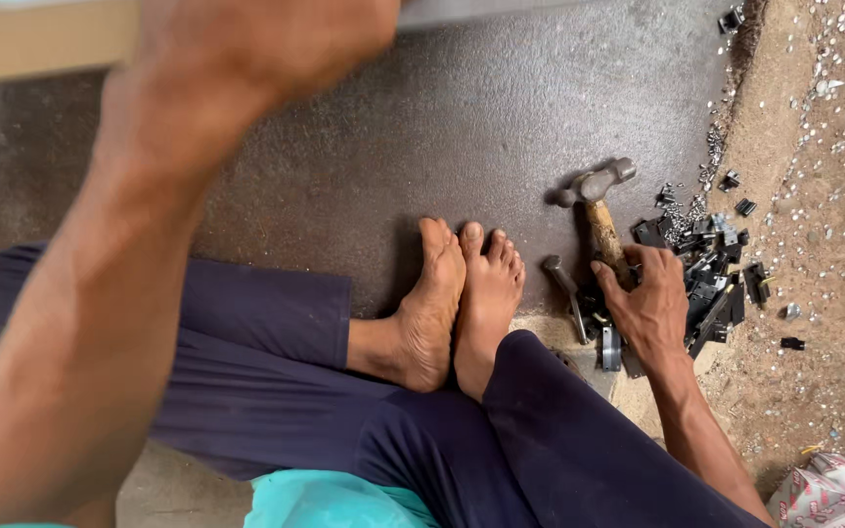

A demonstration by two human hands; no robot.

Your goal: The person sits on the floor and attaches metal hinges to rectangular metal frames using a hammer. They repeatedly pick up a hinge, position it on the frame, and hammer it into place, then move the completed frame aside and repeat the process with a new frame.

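One hammer, one punch, two hands, two bare feet on a dark floor mat.

A single wooden-handled hammer [600, 210] and one short steel punch [566, 291] lie near the mat's [462, 108] right edge; a heap of small black metal parts [711, 274], too many to count, lies beside them; one printed packet [833, 494] sits on the ground.

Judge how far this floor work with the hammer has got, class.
Done: dark metal pieces lie heaped beside the feet, though finished or not is unclear. In hand: the right hand rests on the hammer handle; the left hand is raised, blurred. Left: cannot tell.
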